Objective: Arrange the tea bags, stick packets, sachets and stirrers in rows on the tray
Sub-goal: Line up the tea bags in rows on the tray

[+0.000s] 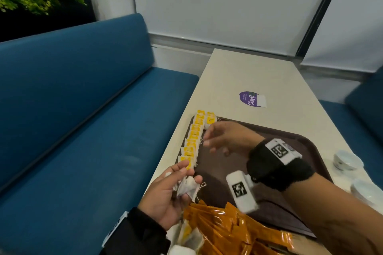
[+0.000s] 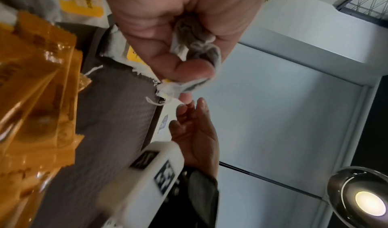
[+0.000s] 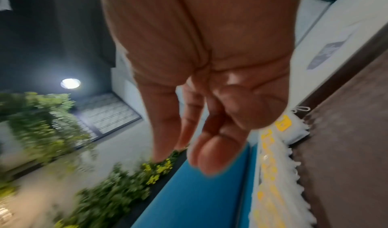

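Left hand (image 1: pixel 165 192) clutches a bunch of white paper tea bags (image 1: pixel 187 189); strings may tangle, bags drop; right hand (image 1: pixel 223 136) loose, empty, w/ nothing to catch them.

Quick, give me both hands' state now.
Left hand: holding a bunch of tea bags.
Right hand: open, holding nothing, over the tray.

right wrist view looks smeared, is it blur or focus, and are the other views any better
Right wrist view: motion blur streaks the plants and tea bag row; the right hand is soft too. Left wrist view: lamp glares, orange packets blurred. Head view: mostly sharp, edges bent by the wide lens.
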Demonstrator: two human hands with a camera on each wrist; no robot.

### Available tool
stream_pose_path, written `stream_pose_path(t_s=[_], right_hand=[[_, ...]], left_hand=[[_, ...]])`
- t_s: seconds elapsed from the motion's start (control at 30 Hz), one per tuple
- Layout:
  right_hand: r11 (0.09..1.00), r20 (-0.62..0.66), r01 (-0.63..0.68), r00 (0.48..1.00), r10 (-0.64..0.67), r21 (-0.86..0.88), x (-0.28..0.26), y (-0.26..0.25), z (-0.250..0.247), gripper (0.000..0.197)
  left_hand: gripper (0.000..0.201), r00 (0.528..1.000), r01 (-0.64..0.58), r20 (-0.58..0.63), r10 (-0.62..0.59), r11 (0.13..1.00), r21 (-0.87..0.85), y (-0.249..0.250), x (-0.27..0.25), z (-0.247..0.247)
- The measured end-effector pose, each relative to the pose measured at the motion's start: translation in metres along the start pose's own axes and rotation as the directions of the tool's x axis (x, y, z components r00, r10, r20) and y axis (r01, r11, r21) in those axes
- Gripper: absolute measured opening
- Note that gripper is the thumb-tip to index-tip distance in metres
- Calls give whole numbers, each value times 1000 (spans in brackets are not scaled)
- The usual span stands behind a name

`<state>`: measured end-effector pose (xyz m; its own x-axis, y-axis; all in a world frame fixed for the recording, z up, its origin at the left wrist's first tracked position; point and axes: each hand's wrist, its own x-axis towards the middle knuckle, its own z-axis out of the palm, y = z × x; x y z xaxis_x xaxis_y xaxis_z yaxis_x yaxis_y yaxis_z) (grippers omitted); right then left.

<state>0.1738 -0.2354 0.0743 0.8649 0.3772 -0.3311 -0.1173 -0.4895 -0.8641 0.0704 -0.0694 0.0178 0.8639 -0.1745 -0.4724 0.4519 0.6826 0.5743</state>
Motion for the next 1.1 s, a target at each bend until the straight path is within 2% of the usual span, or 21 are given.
stream_pose_path(t_s=[0.1, 0.17, 0.23, 0.37, 0.47, 0.57, 0.73, 0.83, 0.97, 1.1], right_hand=[[993, 221, -63, 974, 39, 99, -40, 9, 22, 25], [962, 254, -83, 967, 15, 260, -57, 19, 35, 36], [912, 229, -52, 972, -47, 406, -69, 26, 46, 32], [890, 81, 45, 992, -92, 453, -85, 34, 56, 25], [896, 18, 70, 996, -86, 438, -98, 34, 55, 22], [919, -16, 101, 995, -103, 380, -106, 36, 52, 20], [931, 108, 177, 969, -221, 318, -114, 37, 53, 37], [948, 153, 271, 943, -297, 170, -114, 39, 58, 42], [925, 67, 376, 923, -379, 47, -109, 43, 61, 25], [902, 27, 427, 903, -429, 64, -108, 45, 60, 22]], left_hand=[[15, 1000, -23, -4, 23, 999, -43, -4, -5, 6], [15, 999, -43, -2, 43, 997, -65, -7, -9, 9], [15, 999, -50, 12, 51, 995, -85, -10, -13, 10], [33, 994, -87, 55, 89, 995, -46, -19, -20, 11], [37, 993, -112, 60, 106, 988, 111, -23, -28, 9], [45, 997, -61, 62, 49, 975, 212, -27, -35, 1], [37, 998, -28, 64, 15, 980, 199, -30, -43, -6], [34, 995, 10, 99, -29, 981, 191, -29, -46, -7], [34, 991, 51, 110, -77, 974, 221, -29, -47, -6], [27, 989, 71, 113, -97, 974, 213, -30, -47, -5]])
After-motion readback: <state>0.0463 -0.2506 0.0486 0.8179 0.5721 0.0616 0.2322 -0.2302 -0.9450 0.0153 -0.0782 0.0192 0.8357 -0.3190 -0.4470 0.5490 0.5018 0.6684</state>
